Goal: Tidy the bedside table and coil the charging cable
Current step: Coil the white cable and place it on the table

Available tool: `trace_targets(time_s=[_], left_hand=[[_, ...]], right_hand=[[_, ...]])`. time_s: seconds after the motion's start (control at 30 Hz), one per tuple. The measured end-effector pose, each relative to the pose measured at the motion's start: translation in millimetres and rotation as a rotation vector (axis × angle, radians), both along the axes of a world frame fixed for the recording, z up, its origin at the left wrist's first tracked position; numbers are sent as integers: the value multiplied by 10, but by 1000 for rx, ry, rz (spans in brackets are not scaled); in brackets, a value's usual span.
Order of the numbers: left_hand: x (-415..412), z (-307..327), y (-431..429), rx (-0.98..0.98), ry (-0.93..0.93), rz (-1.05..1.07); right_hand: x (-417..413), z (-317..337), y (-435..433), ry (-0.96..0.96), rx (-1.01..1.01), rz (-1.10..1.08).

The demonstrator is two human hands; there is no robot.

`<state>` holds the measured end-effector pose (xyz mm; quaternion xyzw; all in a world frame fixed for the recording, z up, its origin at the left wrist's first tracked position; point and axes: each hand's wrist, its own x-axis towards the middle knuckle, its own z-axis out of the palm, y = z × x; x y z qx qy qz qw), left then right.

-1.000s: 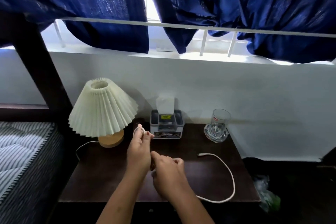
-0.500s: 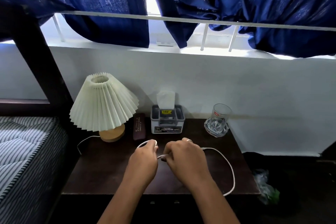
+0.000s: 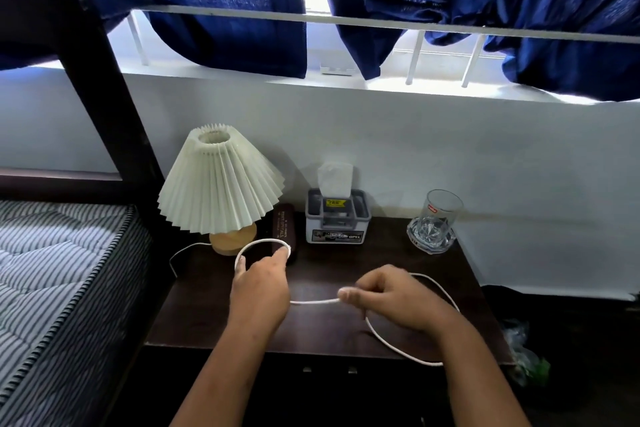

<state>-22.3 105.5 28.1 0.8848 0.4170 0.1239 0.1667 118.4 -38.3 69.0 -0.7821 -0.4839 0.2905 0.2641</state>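
Your left hand (image 3: pixel 260 291) holds one formed loop of charging cable (image 3: pixel 313 302); your right hand (image 3: pixel 398 298) fingers pinch the run. Most cable lies uncoiled on the worktop (image 3: pixel 329 333).

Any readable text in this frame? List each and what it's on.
"OPEL": white lettering on the front label of the tissue box.
Yellow sticker on top of the tissue box: dark digits, too blurred to read.
Dark case beside the lamp: light printed lines, too small to read.
Drinking glass: small red logo, too small to read.
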Motion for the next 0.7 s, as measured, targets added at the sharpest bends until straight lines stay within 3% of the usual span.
trace_targets(time_s=[0.13, 0.27, 0.37, 0.43, 0.57, 0.7], left_hand=[[-70, -1, 74, -242, -34, -10], [-69, 26, 38, -498, 13, -137], [-14, 155, -81, -918, -234, -175], [13, 251, -132, -1091, -398, -221], [9, 426, -221, -1425, -512, -453], [110, 507, -313, -1673, -1018, -395]], right_hand=[[197, -76, -46, -142, 330, -247], [220, -123, -15, -230, 519, -372], [248, -140, -10, -350, 564, -526], [271, -154, -22, -423, 546, -643], [245, -205, 17, -424, 503, -720], [169, -246, 96, -306, 334, -633]])
